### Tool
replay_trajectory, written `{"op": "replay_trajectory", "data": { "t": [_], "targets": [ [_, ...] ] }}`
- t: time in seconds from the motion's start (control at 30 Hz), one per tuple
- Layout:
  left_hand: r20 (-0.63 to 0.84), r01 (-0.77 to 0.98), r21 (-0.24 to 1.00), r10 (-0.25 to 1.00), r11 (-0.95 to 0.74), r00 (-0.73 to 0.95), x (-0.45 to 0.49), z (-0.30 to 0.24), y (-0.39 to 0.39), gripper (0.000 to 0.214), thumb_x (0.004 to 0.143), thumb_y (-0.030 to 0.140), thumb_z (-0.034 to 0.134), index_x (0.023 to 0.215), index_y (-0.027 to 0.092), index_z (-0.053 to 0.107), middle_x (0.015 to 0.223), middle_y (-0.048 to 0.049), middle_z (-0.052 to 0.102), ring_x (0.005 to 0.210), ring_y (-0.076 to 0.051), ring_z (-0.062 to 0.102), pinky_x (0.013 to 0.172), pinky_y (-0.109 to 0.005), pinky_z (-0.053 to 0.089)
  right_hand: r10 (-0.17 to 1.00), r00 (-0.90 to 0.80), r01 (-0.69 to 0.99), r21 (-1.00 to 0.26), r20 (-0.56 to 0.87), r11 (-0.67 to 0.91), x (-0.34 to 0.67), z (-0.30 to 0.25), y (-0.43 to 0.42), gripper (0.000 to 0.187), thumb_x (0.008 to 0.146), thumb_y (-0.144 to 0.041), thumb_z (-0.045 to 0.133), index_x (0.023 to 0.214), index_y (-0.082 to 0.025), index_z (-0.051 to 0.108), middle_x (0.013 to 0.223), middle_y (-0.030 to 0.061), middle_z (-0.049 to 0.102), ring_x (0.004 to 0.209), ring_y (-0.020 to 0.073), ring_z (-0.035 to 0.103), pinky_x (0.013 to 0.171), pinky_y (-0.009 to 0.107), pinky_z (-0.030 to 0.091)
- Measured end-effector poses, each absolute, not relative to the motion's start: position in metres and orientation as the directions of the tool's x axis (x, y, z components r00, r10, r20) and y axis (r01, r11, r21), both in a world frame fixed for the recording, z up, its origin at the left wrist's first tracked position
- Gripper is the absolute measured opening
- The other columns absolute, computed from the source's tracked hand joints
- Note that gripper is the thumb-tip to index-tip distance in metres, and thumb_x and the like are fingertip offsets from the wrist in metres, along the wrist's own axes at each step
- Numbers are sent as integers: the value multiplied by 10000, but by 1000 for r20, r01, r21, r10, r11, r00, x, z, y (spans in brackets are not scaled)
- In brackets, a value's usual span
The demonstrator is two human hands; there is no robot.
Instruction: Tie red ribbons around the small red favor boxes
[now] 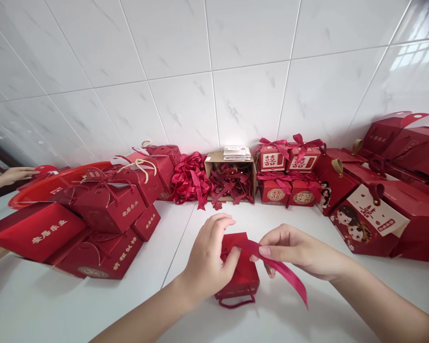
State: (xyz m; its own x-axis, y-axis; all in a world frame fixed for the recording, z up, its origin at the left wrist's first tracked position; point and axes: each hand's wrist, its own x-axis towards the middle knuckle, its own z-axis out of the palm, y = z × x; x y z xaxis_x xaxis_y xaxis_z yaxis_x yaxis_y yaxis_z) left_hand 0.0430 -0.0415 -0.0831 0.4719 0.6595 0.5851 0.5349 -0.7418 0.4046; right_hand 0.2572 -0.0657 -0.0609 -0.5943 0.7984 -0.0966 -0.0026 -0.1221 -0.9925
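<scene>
A small red gift box (242, 277) with a cord handle lies on the white tiled surface in front of me. My left hand (209, 259) rests over its left side, fingers curled and pinching a red ribbon (286, 274) on top of the box. My right hand (296, 250) pinches the same ribbon just to the right; its loose end trails down to the right over the surface.
Red gift boxes (103, 209) are stacked at the left, more boxes (375, 214) at the right. A cardboard carton (230, 181) of red tags and a heap of ribbons (191, 178) stand by the wall. Another person's hand (16, 175) reaches a red tray (28, 193) at far left.
</scene>
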Motion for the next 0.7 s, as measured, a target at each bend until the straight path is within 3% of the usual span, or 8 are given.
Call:
{"op": "replay_trajectory", "data": {
  "t": [0.13,0.2,0.33,0.47,0.57,0.7],
  "targets": [
    [593,552,421,679,-720,433,38,-81,-45,409,824,131,473,1206,209,348,1176,-120,483,1074,-235,501,869,-371,453,837,-540,53,-996,-84,-66,256,-64,-66,366,828,-483,649,747,-129,697,686,24,620,624,106,514,625,225,422],
    [601,564,413,679,-715,422,38,-81,-47,462,830,161,485,1253,201,302,1196,-134,467,1086,-246,492,852,-374,448,873,-484,78,-997,-50,-14,250,-71,-64,333,831,-464,650,874,-141,720,736,26,627,646,109,517,625,228,438],
    [587,592,414,700,-691,407,37,-80,-49,510,835,195,490,1288,195,256,1238,-148,437,1114,-263,473,868,-392,424,920,-392,124,-991,0,53,231,-83,-60,459,829,-479,636,1161,-163,657,784,27,632,617,117,499,554,239,438],
    [511,620,465,764,-632,395,31,-75,-51,440,872,216,449,1274,200,272,1236,-135,445,1128,-257,449,931,-420,378,904,-407,151,-967,130,207,212,-85,-56,306,873,-432,588,944,-169,727,769,21,606,691,138,524,661,262,452],
    [428,618,515,803,-594,415,20,-74,-53,441,849,210,471,1257,213,302,1241,-118,439,1170,-258,408,983,-432,325,929,-321,195,-947,184,254,206,-88,-56,286,887,-396,567,781,-167,702,748,25,590,700,144,535,676,261,446],
    [321,506,730,883,-460,341,1,-78,-51,344,780,200,496,1105,209,384,1098,-75,458,1080,-219,427,976,-382,329,935,-270,165,-945,232,282,209,-98,-59,295,924,-403,508,787,-177,638,889,51,595,761,156,563,682,260,458]
  ]
}}
